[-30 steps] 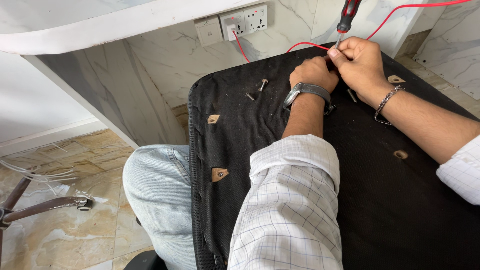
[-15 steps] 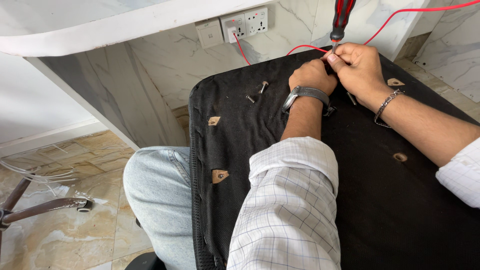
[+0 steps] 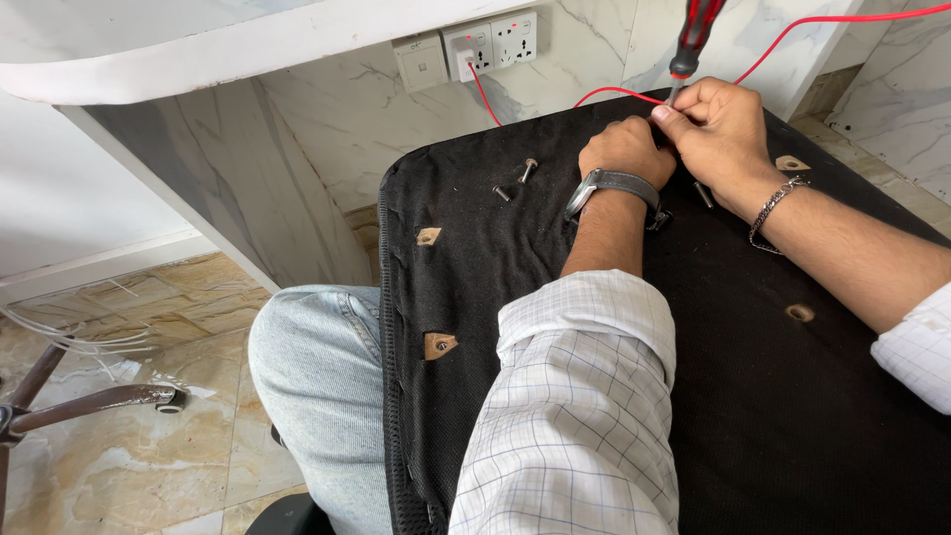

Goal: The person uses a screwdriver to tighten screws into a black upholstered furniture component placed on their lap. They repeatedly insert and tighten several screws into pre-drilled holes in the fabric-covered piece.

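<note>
**Both hands at the screwdriver tip on the black seat panel**

We see two loose screws (image 3: 528,169) lying on the black seat panel (image 3: 475,297), left of the fingers. Our left hand (image 3: 626,149) is curled closed, fingers resting on the panel just beside the tool tip. Our right hand (image 3: 718,127) has its fingers pinched closed around the lower shaft of the red-and-black screwdriver (image 3: 693,38), which stands nearly upright above them. A red cable (image 3: 802,28) runs behind the fingers.
</note>
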